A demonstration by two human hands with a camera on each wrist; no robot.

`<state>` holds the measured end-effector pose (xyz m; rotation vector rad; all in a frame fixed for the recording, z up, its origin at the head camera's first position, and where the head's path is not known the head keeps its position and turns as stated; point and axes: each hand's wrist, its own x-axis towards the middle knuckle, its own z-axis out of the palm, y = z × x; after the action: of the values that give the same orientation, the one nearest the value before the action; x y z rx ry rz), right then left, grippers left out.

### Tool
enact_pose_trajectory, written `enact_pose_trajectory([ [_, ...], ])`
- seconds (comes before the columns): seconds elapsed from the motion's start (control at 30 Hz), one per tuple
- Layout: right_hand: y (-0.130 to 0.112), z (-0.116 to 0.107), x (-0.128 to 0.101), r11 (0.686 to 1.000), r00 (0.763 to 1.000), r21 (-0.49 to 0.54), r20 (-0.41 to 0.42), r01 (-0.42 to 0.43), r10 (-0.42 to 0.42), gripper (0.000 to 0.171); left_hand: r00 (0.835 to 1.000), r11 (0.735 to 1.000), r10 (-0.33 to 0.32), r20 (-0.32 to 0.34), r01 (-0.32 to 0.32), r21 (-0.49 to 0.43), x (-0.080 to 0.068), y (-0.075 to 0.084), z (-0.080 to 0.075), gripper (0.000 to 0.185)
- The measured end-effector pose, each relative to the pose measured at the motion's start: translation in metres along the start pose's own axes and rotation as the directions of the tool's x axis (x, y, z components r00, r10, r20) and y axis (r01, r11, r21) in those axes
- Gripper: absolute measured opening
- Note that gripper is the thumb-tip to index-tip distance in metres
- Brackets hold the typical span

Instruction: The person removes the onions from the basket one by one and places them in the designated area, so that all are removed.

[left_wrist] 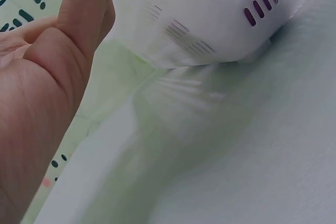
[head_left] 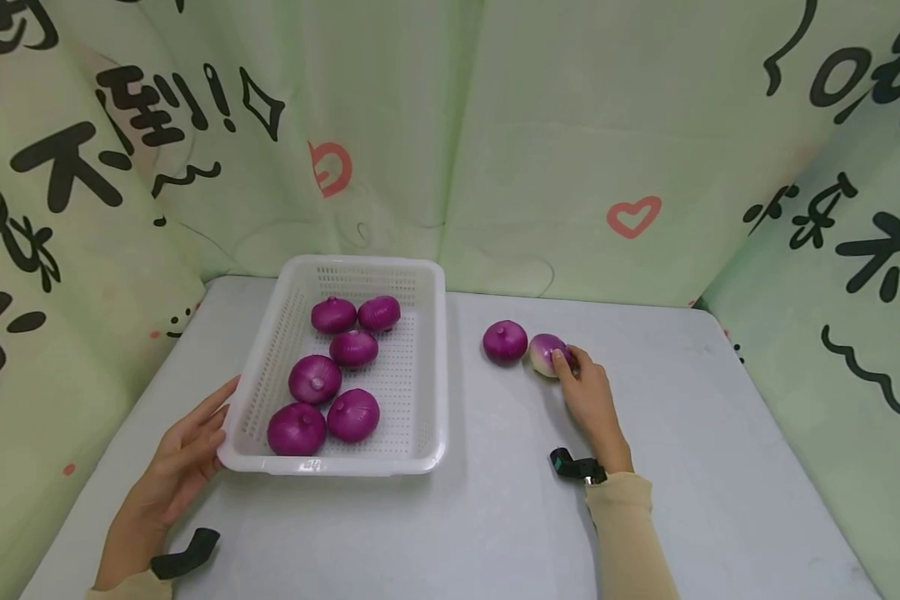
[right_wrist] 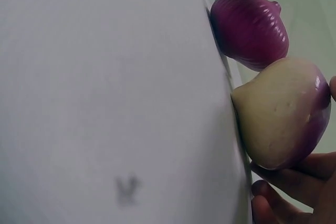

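A white plastic basket [head_left: 420, 375] with perforated walls stands on the table and holds several purple onions [head_left: 314, 379]. My left hand [head_left: 183, 458] is at the basket's front left edge, fingers extended against the rim; in the left wrist view, part of that hand [left_wrist: 58, 61] shows below the basket wall [left_wrist: 173, 19]. To the basket's right sits one purple onion [head_left: 505, 342] on the table. Beside it, a purple-and-white turnip [head_left: 546, 354] is pinched between the thumb and fingers of my right hand [head_left: 591, 396]. The right wrist view shows the turnip [right_wrist: 283, 114] close to the onion [right_wrist: 249, 29].
The white table [head_left: 510, 517] extends in front of the basket and around my right arm. Pale green curtains [head_left: 555, 150] with black lettering and red shapes enclose its back and sides. A black wrist camera [head_left: 570, 465] sits on the right wrist, another [head_left: 187, 554] on the left.
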<state>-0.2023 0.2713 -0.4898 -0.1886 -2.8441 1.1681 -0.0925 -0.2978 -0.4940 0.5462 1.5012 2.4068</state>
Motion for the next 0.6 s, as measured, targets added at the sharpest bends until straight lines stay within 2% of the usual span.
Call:
enact_pose_trajectory([
  [0.23, -0.001, 0.002, -0.002, 1.0, 1.0, 0.007, -0.005, 0.019, -0.019, 0.074, 1.0, 1.0, 0.003, 0.004, -0.003, 0.001, -0.003, 0.0, 0.0, 0.062],
  [0.47, -0.01, -0.002, -0.005, 0.998, 1.0, 0.064, -0.024, -0.014, 0.016, 0.076, 0.999, 1.0, 0.014, 0.033, -0.014, 0.008, -0.002, 0.002, 0.0, 0.062],
  [0.6, -0.02, -0.006, -0.006, 0.996, 0.996, 0.073, -0.079, 0.044, -0.038, 0.069, 0.999, 1.0, 0.016, 0.033, -0.016, 0.004, 0.0, 0.003, 0.001, 0.063],
])
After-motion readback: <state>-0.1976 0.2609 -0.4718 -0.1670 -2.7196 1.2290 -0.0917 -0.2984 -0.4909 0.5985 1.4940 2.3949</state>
